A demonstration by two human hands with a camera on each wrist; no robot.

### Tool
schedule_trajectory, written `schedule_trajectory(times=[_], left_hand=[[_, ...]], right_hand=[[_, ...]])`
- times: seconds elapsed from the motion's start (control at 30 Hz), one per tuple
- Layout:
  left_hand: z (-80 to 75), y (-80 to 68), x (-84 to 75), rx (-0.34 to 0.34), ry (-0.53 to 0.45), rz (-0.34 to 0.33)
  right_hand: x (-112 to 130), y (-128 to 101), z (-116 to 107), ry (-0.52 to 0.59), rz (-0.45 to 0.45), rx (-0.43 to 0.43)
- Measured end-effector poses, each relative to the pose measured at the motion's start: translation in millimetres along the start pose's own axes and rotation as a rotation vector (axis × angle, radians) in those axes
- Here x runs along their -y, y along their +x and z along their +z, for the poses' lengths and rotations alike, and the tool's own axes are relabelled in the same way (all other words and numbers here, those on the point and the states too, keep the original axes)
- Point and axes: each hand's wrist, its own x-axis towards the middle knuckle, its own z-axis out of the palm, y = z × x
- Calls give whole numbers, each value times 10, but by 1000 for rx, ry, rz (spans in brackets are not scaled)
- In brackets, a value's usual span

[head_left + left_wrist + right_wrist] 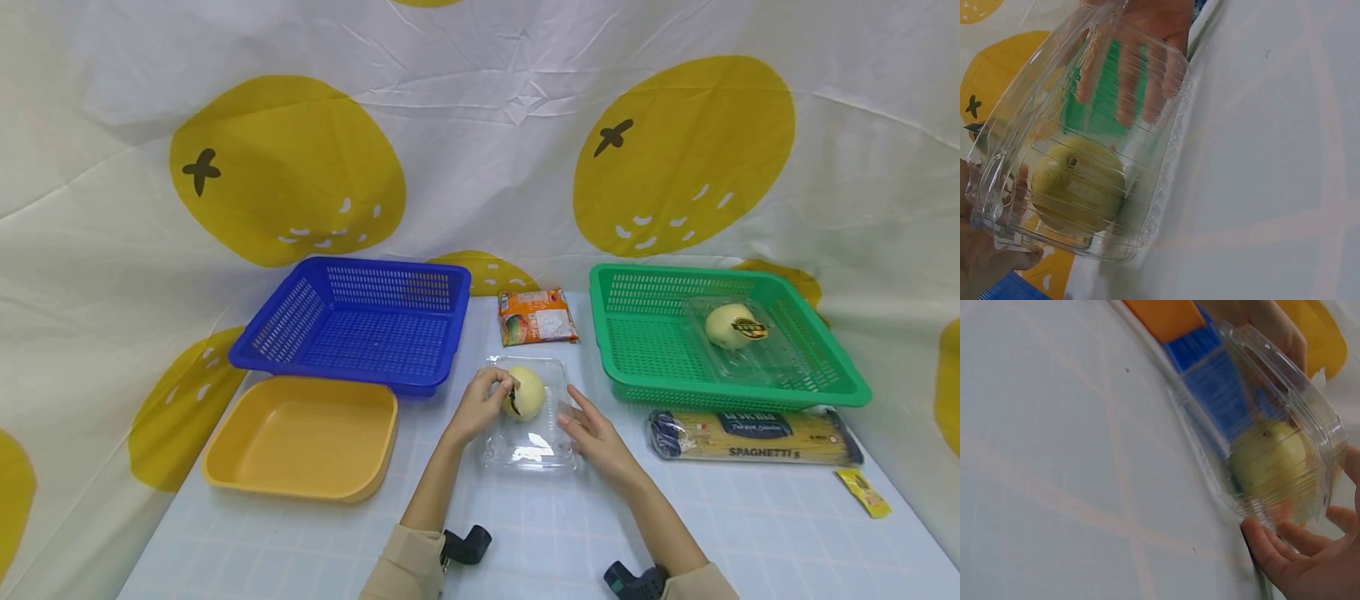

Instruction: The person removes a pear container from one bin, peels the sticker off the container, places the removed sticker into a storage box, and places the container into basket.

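A clear plastic clamshell box (528,457) stands at the front middle of the table with a round pale yellow fruit (529,390) inside, its stem end showing in the left wrist view. At the box's left side my left hand (477,408) pinches a small black-and-gold label (514,402) between thumb and fingertips, over the fruit. On the other side my right hand (600,442) rests its fairly straight fingers against the box's right edge, and the right wrist view has the thumb (1260,547) right at the box's rim.
A blue basket (360,379) and a yellow-orange tub (300,492) are on the left. At the right, a green basket (637,354) holds another boxed, labelled fruit (723,325). A spaghetti pack (757,446) and small yellow packet (864,492) lie before it; an orange packet (536,318) lies behind.
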Motion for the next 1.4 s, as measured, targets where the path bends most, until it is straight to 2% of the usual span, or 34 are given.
schedule_trajectory(times=[0.17, 0.4, 0.57, 1.03, 1.3, 1.4], left_hand=[[3, 10, 26, -1, 4, -2], [83, 110, 388, -22, -13, -8], [79, 117, 446, -16, -42, -21], [67, 114, 418, -7, -71, -20], [-7, 33, 116, 11, -83, -37], [-7, 32, 97, 8, -83, -32]], right_hand=[[-10, 7, 0, 3, 8, -2], [-5, 8, -3, 1, 9, -2], [-12, 11, -4, 5, 4, -4], [-11, 8, -2, -4, 4, -4], [-29, 12, -3, 2, -2, -7], [-29, 16, -3, 12, -20, -10]])
